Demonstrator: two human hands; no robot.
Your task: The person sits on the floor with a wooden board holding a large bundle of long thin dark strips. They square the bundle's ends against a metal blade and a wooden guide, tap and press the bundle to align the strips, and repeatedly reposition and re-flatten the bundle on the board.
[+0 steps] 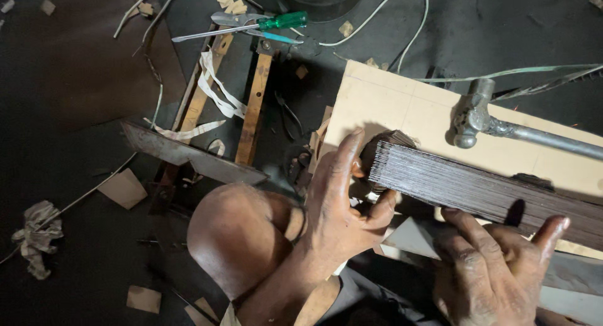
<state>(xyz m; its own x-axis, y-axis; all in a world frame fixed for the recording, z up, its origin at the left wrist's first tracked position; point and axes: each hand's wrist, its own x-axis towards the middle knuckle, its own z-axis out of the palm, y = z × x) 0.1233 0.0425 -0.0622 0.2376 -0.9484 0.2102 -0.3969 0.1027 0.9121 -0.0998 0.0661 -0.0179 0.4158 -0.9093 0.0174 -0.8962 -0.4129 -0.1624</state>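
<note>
A thick stack of thin dark sheets (477, 188) lies on a pale wooden board (389, 106), running from centre to the right edge. My left hand (342, 203) presses flat against the stack's near end, fingers spread and thumb under its lower corner. My right hand (496, 263) rests with open fingers against the stack's lower long side. My bare knee (242, 235) shows below the left hand.
A metal hammer (496, 122) lies on the board behind the stack. A green-handled screwdriver (251, 26) and scissors sit at the top. A metal and wood frame (207, 131), white strips, wires, cardboard scraps and a crumpled rag (38, 235) litter the dark floor.
</note>
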